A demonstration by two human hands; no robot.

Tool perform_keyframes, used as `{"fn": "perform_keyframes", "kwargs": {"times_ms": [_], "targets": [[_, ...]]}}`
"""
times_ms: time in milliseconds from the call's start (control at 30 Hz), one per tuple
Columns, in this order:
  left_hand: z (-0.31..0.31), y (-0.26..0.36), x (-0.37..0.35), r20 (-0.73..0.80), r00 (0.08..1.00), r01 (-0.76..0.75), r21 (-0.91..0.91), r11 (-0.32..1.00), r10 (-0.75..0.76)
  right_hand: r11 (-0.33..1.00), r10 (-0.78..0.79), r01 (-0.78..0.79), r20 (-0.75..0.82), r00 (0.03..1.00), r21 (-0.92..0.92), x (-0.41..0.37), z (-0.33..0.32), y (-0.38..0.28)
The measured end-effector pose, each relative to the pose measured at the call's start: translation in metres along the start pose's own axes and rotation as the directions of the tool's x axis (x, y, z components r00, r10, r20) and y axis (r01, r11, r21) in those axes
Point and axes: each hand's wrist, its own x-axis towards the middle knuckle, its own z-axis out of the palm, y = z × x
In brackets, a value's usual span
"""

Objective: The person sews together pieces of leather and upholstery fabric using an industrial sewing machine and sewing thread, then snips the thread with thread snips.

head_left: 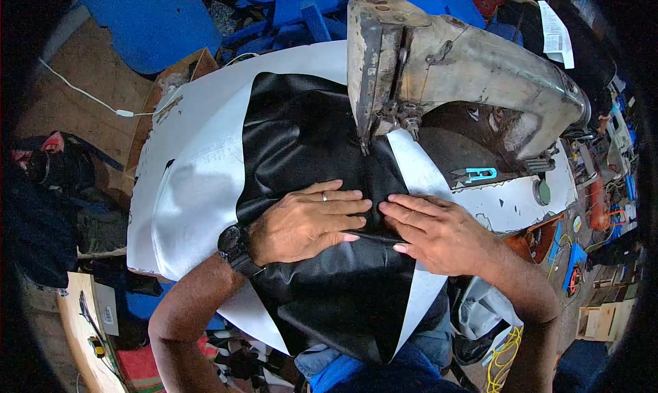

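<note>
A black sheet of leather-like material (301, 132), joined to white panels (202, 177) at its sides, spreads over the table and hangs down to my lap. My left hand (308, 218) lies flat on the black part, fingers stretched to the right, with a ring and a black wristwatch (236, 245). Opposite it, my right hand (435, 232) rests flat, its fingertips close to those of the left. Between them a seam line runs up toward the presser foot (364, 146) of a worn grey sewing machine (445, 64). The material reaches under the needle area.
Blue thread snips (473, 175) lie on the machine bed, near a round green-topped object (541, 192). Blue chairs or panels (147, 22) stand behind the table. A white cord (82, 91) crosses at the left; yellow cord (506, 359) hangs lower right.
</note>
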Motion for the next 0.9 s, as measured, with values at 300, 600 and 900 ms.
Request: {"fn": "perform_keyframes", "kwargs": {"times_ms": [300, 600, 900], "targets": [[-0.001, -0.012, 0.006, -0.02, 1.0, 0.001, 0.021, 1.0, 0.0, 0.998, 0.056, -0.057, 0.02, 0.998, 0.031, 0.006, -0.001, 0.011], [-0.008, -0.03, 0.017, -0.039, 0.999, 0.005, 0.051, 0.999, -0.003, 0.995, 0.086, -0.086, 0.013, 0.996, 0.043, 0.02, 0.001, 0.032], [-0.013, -0.048, 0.026, -0.064, 0.997, 0.039, 0.063, 0.997, -0.035, 0.993, 0.11, -0.11, 0.007, 0.994, 0.041, 0.032, 0.004, 0.052]]}}
